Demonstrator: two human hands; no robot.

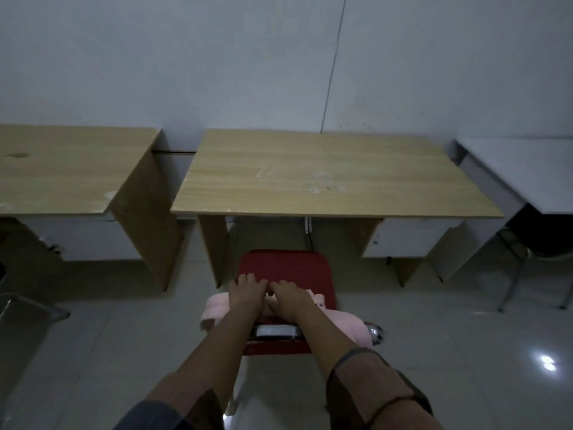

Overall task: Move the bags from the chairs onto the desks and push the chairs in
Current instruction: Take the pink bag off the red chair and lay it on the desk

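Observation:
A red chair stands on the floor just in front of the middle wooden desk, its seat facing the desk. A soft pink bag lies across the rear of the seat, sticking out on both sides. My left hand and my right hand rest side by side on top of the bag, fingers pointing toward the desk. Whether the fingers grip the bag or only lie on it is not clear. The bag's middle is hidden under my hands.
A second wooden desk stands to the left, and a white desk to the right with a dark metal-legged chair beneath it. A metal chair frame shows at the left edge. Grey wall behind, tiled floor around me.

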